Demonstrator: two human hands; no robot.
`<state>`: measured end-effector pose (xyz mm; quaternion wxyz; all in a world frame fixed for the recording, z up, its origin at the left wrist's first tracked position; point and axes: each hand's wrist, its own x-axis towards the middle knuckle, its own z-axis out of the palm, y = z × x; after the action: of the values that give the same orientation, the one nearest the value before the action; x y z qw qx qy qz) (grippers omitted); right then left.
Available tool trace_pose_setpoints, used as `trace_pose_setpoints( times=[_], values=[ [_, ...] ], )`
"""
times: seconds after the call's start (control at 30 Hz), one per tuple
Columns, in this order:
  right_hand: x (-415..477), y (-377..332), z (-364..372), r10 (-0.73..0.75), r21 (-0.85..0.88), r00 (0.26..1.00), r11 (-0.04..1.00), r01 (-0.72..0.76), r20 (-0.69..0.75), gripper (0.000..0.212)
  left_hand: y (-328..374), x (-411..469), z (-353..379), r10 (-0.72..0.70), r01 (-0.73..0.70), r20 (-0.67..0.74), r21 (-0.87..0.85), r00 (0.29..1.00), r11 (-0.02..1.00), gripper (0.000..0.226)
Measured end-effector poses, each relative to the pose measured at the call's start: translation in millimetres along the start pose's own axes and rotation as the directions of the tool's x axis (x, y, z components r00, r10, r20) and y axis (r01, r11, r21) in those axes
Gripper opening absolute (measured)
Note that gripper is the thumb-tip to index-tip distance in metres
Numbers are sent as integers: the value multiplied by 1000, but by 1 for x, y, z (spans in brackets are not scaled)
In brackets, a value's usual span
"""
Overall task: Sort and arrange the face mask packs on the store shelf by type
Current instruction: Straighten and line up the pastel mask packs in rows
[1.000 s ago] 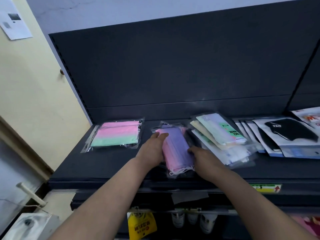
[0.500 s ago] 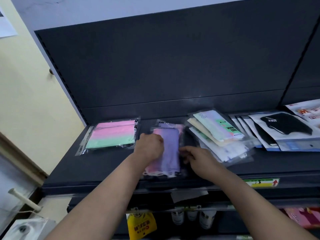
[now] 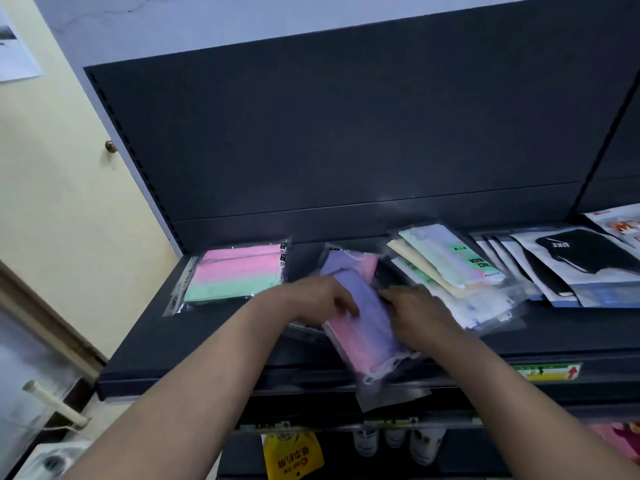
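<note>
Left grip (image 3: 318, 300) and right grip (image 3: 419, 314) pinch the purple-pink mask pack (image 3: 371, 329) — tilted, overhanging the shelf (image 3: 207, 341).

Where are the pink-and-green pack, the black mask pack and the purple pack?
pink-and-green pack (image 3: 239, 271): head view, its pink middle band.
black mask pack (image 3: 588, 252): head view, the black mask picture.
purple pack (image 3: 372, 317): head view, its purple middle.
</note>
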<state>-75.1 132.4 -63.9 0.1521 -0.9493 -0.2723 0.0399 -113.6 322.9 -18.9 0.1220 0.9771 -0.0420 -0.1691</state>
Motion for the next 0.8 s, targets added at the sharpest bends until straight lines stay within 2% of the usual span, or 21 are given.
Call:
trace_pose_setpoints(
  times=[0.1, 0.2, 0.27, 0.37, 0.43, 0.47, 0.5, 0.57, 0.63, 0.7, 0.8],
  values=[
    [7, -8, -6, 14, -64, 1000, 998, -15, -9, 42, -11, -4, 6, 170, -148, -50, 301, 984, 942, 68],
    [3, -7, -5, 45, 91, 997, 995, -40, -62, 38, -19, -6, 19, 175, -149, -35, 379, 984, 913, 75],
    [0, -4, -6, 109, 145, 989, 985, -94, -97, 41, -20, -4, 24, 242, -167, -118, 443, 963, 881, 70],
    [-1, -2, -9, 171, 232, 966, 965, -125, -191, 48, -21, -8, 14, 387, -216, -242, 525, 889, 824, 52],
    [2, -4, -12, 199, 284, 939, 952, -117, -279, 53, -31, -13, -2, 484, -167, -438, 587, 758, 792, 44],
    [3, -5, -14, 204, 282, 928, 953, -115, -312, 56, -38, -18, -12, 471, -87, -526, 597, 708, 798, 44],
    [4, -7, -15, 196, 258, 926, 960, -113, -321, 60, -46, -25, -22, 401, 22, -585, 583, 705, 813, 45],
    [5, -17, -15, 138, 151, 959, 983, -102, -248, 68, -59, -38, -36, 112, 257, -642, 453, 759, 854, 46],
    [5, -29, -7, 31, 70, 995, 997, -24, -100, 71, -69, -50, -38, -150, 428, -649, 295, 746, 854, 47],
    [5, -41, 6, -81, 20, 996, 997, 80, 34, 69, -76, -60, -34, -235, 475, -676, 193, 699, 858, 43],
    [2, -52, 11, -120, -43, 984, 991, 127, 131, 62, -83, -66, -27, -274, 478, -702, 107, 657, 872, 41]
  ],
)
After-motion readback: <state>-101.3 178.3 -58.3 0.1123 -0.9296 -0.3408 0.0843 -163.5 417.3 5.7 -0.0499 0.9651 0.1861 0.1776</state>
